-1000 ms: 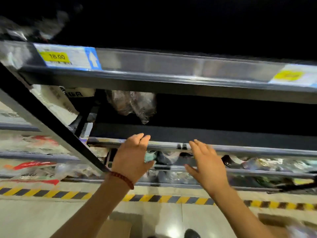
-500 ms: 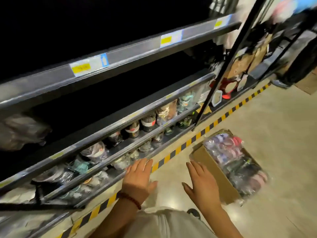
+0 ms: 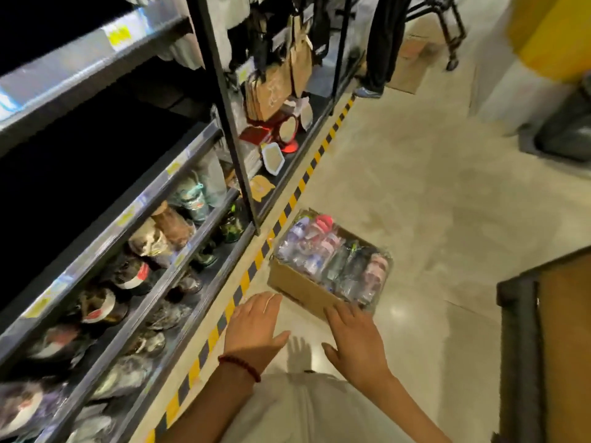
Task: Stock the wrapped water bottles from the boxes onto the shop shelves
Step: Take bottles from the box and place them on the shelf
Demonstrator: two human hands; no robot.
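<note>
**Hands over the box of wrapped bottles, beside the shelf edge**

Hands first: my left hand (image 3: 256, 327), with a bead bracelet (image 3: 240, 366) at the wrist, and my right hand (image 3: 355, 340) both hang flat with fingers spread, holding nothing. The right fingertips (image 3: 342, 310) overlap the near edge of the cardboard box (image 3: 300, 290) in this view; I cannot tell whether they touch it. The box sits on the floor (image 3: 415, 187), just beside the yellow-and-black hazard stripe (image 3: 243, 282) that runs along the shelf base, and is packed with wrapped water bottles (image 3: 332, 257). More wrapped bottles (image 3: 128, 276) fill the lower shelves (image 3: 179, 270) at left. Yellow price tags (image 3: 119, 35) line the shelf rails, but blur leaves their print unreadable. Bare floor lies open right of the box. A dark-framed brown panel (image 3: 563, 346), possibly a cart, closes the far right edge.
</note>
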